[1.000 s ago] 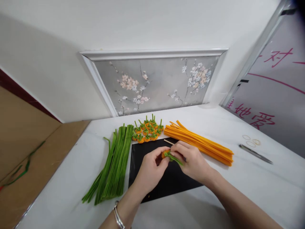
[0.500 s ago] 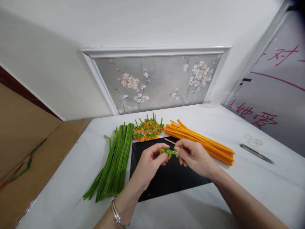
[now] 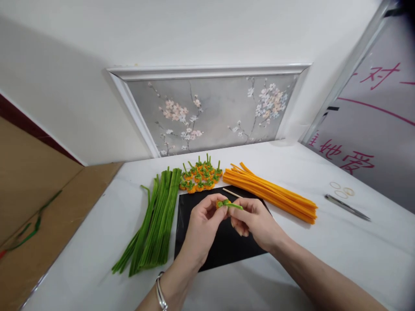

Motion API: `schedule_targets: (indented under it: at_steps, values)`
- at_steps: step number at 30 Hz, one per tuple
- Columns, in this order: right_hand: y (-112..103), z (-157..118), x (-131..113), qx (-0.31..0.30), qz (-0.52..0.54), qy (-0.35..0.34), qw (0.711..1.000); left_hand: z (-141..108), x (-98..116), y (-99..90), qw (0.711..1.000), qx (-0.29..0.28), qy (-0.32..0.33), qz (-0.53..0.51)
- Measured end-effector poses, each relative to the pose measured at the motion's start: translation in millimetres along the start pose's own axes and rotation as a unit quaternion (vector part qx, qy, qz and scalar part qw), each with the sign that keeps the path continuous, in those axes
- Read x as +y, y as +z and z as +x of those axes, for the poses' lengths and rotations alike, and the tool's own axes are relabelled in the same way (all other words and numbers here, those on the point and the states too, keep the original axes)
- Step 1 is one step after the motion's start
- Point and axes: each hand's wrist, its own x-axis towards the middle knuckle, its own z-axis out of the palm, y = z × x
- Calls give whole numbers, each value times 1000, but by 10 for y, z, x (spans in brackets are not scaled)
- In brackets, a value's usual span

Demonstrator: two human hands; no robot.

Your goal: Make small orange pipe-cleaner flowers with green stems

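Over the black mat, a small orange pipe-cleaner persimmon with a green leafy top is pinched in my left hand. Its green stem points right, toward my right hand. The right fingertips are closed against the piece's right side, under the stem; their exact grip is partly hidden. Several finished persimmons of the same kind stand clustered behind the mat, stems up. A thin wooden stick lies on the mat just beyond my hands.
Left of the mat lies a bundle of green pipe cleaners. Orange pipe cleaners are bundled at the right. Metal tweezers and several rubber bands rest farther right on the white table. Cardboard borders the left side.
My right hand has moved left and in against the persimmon, its fingertips now touching it. The left hand keeps its hold. The view has shifted slightly.
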Motion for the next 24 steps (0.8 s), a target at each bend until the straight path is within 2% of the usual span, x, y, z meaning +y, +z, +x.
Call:
schedule_targets:
  at_steps: [3,7,11,14,19,21,24]
  values:
    - [-12,5,-15,2,12,2,1000,4,4,6,1000,-4,-16,-23]
    - [-154,17,-75,-39,-49,-9,998,13,48,-10,995,-27,-65,-77]
    - [-300,46,-121,19,-115,-91,989,17,78,-45,993,-32,-91,-71]
    - [-326,67,-114,26,-144,-130,981,22,71,-59,996,-38,-81,-16]
    - [-243,83,-45,0,-138,-119,983,28,30,-50,993,-78,-16,87]
    - [-208,82,-14,1,-132,-120,984,27,25,-45,992,-86,1,95]
    - [-177,78,18,-2,-124,-121,985,21,44,-32,994,-93,-9,63]
